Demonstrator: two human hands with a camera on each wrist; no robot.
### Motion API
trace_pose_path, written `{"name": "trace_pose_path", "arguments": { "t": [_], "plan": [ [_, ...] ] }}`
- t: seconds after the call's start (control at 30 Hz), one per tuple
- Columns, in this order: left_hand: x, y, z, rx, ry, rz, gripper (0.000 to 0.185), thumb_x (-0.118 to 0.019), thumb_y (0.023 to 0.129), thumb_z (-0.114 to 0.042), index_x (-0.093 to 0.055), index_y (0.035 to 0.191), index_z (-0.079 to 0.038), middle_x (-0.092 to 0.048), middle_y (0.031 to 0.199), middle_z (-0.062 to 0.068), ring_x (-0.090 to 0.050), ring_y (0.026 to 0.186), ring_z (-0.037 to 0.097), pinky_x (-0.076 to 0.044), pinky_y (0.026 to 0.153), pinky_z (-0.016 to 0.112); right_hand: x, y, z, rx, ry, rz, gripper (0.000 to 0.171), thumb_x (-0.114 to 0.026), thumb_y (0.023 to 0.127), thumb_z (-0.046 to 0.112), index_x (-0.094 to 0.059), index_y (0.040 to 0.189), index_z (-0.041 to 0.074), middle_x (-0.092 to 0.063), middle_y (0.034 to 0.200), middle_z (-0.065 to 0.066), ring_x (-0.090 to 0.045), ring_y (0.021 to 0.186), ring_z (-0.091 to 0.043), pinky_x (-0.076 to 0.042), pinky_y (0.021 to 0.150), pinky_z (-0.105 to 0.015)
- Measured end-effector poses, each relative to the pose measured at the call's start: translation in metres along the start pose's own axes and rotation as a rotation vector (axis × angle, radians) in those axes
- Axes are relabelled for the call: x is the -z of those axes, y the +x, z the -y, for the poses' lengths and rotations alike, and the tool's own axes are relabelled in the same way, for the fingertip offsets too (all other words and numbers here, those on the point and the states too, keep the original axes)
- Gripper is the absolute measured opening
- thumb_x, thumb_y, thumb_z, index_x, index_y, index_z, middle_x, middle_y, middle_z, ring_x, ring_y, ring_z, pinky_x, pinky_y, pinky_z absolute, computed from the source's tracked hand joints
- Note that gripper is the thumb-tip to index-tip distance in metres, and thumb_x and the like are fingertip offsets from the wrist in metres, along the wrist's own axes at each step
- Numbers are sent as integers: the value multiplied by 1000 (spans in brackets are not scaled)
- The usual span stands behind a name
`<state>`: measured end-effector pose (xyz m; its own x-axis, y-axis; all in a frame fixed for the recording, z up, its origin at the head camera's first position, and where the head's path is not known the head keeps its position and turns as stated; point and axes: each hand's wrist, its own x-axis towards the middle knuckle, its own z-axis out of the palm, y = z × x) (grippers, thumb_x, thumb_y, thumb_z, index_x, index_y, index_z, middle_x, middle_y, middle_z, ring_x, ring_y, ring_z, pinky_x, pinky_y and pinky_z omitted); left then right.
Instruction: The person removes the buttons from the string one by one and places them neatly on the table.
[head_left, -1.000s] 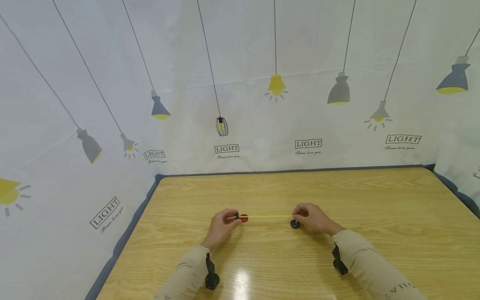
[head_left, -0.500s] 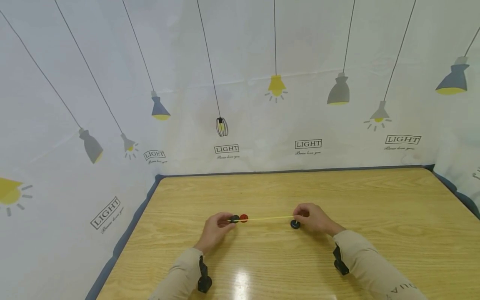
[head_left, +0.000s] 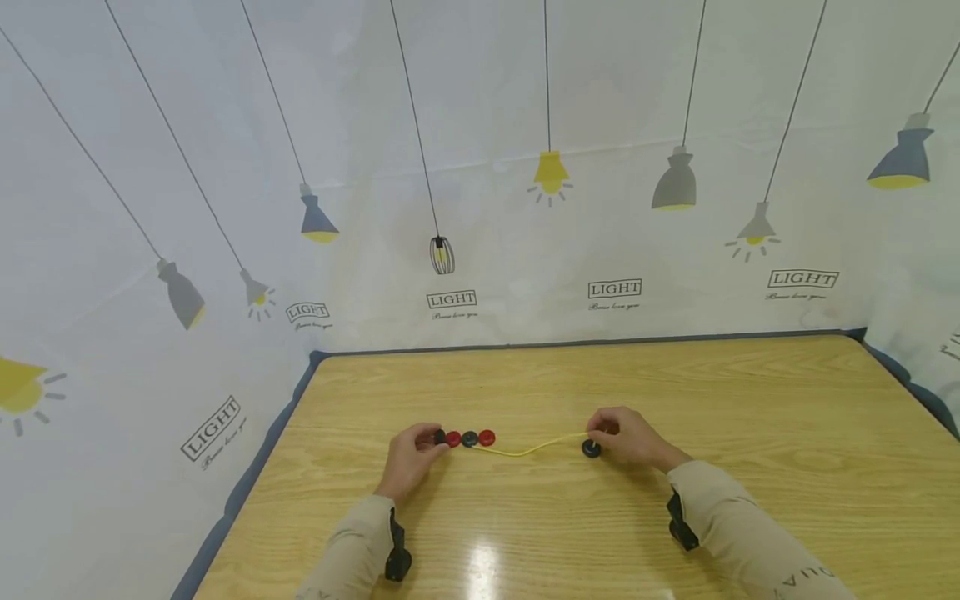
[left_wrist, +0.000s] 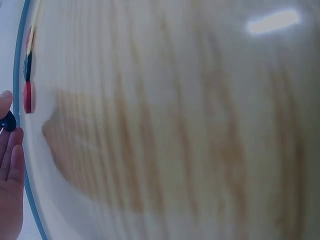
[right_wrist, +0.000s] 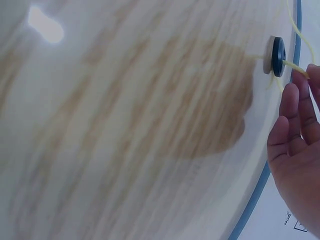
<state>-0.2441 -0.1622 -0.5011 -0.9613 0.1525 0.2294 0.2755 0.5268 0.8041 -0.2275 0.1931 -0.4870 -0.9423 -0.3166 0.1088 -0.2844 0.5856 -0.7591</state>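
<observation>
1. The backdrop (head_left: 480, 167) repeats the word "LIGHT" under drawn lamps; the script line beneath is too small to read.
2. Left hand (head_left: 411, 454) pinches the black button (head_left: 439, 436) ending a row of four on the table (head_left: 675, 383).
3. Right hand (head_left: 626, 435) grasps the yellow string (head_left: 525, 451) beside a dark button (head_left: 591, 448).
4. Earlier the string was taut with two buttons showing; now it sags.

A: What's hidden in the head view?
B: Left hand (head_left: 411, 454) fingertips cover part of the black button (head_left: 439, 436); yellow cord (head_left: 525, 450) end vanishes under right hand (head_left: 626, 437) fingers.
A: Wrist cams?
B: Both hands cut off at frame edge; tabletop blurred.
</observation>
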Motion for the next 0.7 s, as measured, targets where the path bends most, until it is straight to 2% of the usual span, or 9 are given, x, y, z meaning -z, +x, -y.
{"name": "trace_pose_path", "arguments": {
  "t": [0.17,0.33,0.57,0.7],
  "plan": [
    [3,2,3,23,25,-18,30,-69,73,1,-60,100,8,-61,93,18,-58,83,27,-49,71,33,-1,1,0,-3,7,0,7,-58,85,9,-61,81,4,-57,77,2,-49,71,-14,-41,63,-27],
    [6,2,5,60,55,-25,30,-69,74,0,-60,101,6,-58,93,15,-57,83,26,-48,70,33,0,0,-1,22,5,10,5,-58,85,7,-61,84,4,-58,78,1,-50,71,-13,-43,63,-27],
    [5,3,8,47,104,-12,28,-69,74,-1,-61,100,5,-55,91,14,-55,81,25,-47,67,33,1,0,-4,44,-1,22,7,-57,86,8,-61,85,3,-58,79,0,-51,71,-12,-43,63,-26],
    [1,6,9,49,118,-12,28,-69,74,-2,-62,100,5,-55,91,14,-55,82,25,-46,70,35,1,0,-4,42,2,21,7,-57,86,8,-61,85,3,-58,79,0,-51,70,-12,-43,62,-25]
  ]
}}
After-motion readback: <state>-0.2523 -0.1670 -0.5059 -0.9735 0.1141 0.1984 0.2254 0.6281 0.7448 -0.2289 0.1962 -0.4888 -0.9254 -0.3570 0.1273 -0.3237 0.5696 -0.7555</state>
